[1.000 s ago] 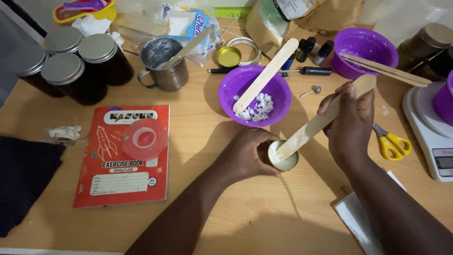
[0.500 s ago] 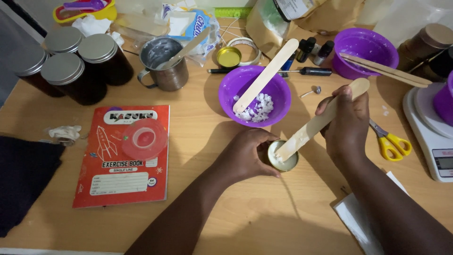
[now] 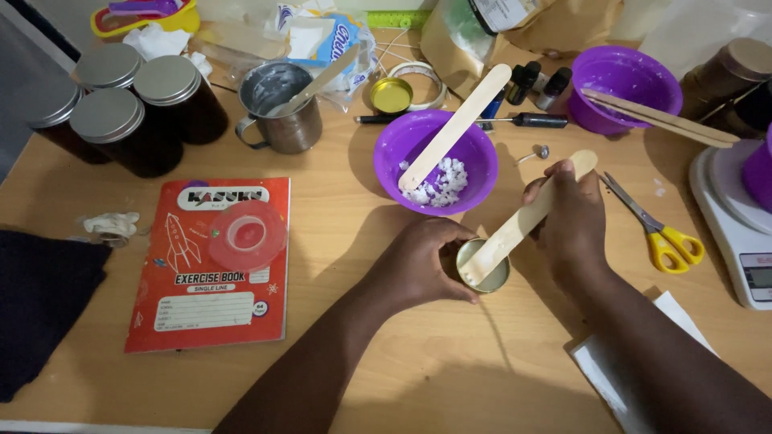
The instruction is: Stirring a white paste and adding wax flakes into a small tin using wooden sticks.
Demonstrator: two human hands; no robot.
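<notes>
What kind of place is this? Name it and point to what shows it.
Probably a home craft bench, perhaps for candle making: a wooden table with a digital scale, a purple bowl of white flakes, and lidded dark jars. The left hand steadies a small tin; the right hand stirs with a wooden stick.

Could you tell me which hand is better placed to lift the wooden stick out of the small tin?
The right hand: it already grips the wooden stick, while the left hand steadies the small tin.
</notes>
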